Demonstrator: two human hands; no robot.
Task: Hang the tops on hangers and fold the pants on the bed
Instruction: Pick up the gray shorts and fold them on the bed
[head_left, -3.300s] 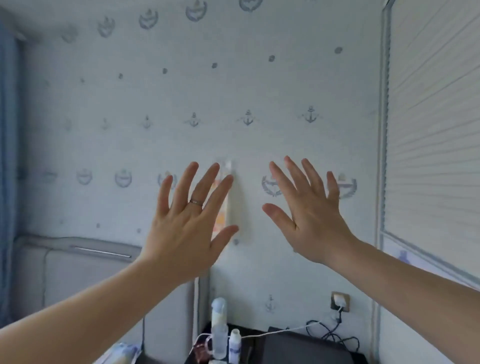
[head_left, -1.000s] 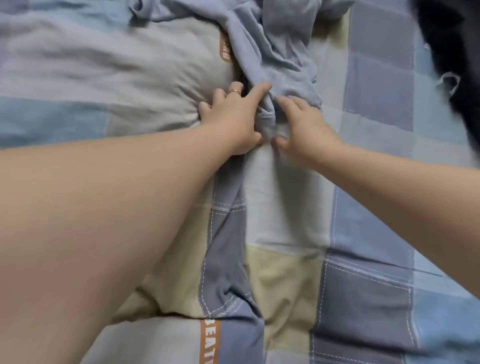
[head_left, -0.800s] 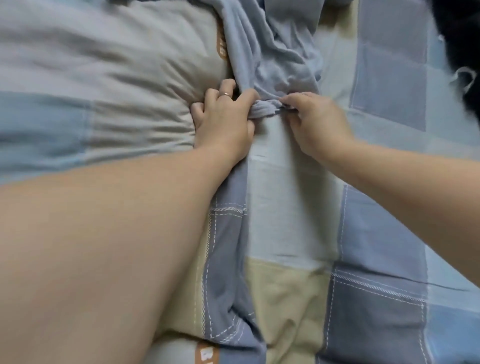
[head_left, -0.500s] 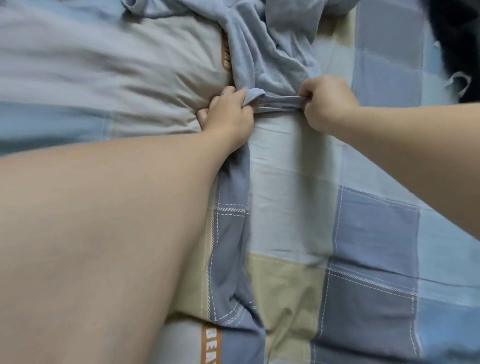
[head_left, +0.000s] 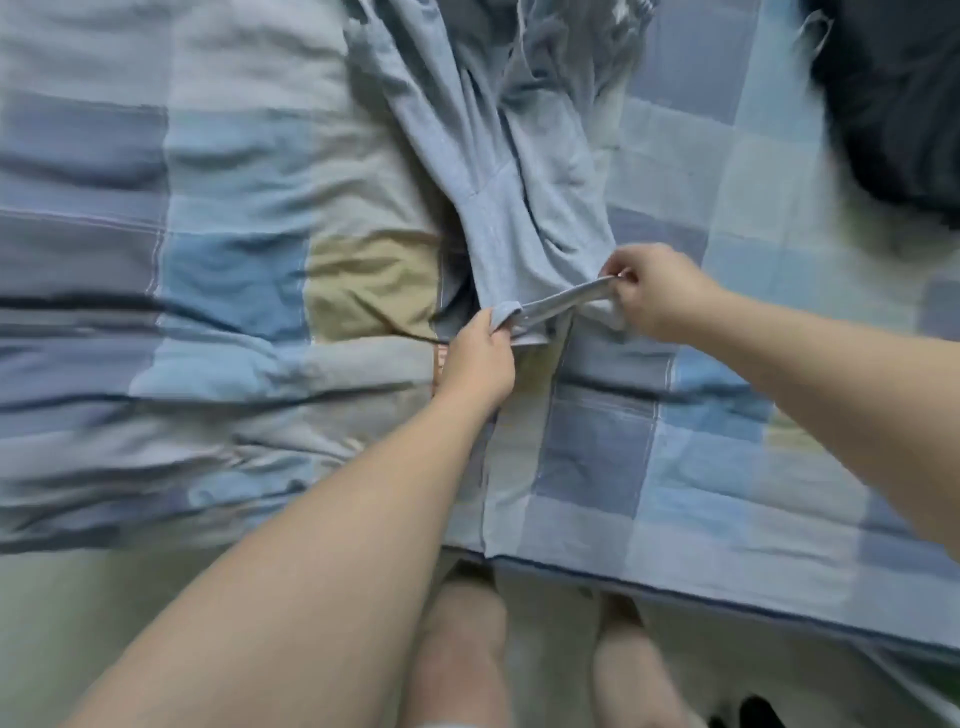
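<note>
The garment (head_left: 519, 208), a blue-grey knit, lies crumpled on the bed (head_left: 597, 447) and trails away beyond both grips in loose folds. Our left grip (head_left: 480, 358) is clenched on one end of its banded edge (head_left: 561, 302), thumb and fingers pinching the cloth. Our right grip (head_left: 655, 291) pinches the other end. Between the two grips the edge runs taut and sits just off the quilt. We cannot tell yet whether this edge is a waistband or a hem, so we cannot say if the piece is for folding or for a hanger.

We judge the cloth light, soft and stretchy. It will sag and bunch wherever we do not hold it, and it should drag easily over the quilt without slipping from a pinch. The band is the firmest part, so holding its two ends suits it. Drawing the grips apart and lifting should let the body hang open and show its shape. A dark cloth (head_left: 893, 104) lies well beyond the right grip, apart from the garment.
</note>
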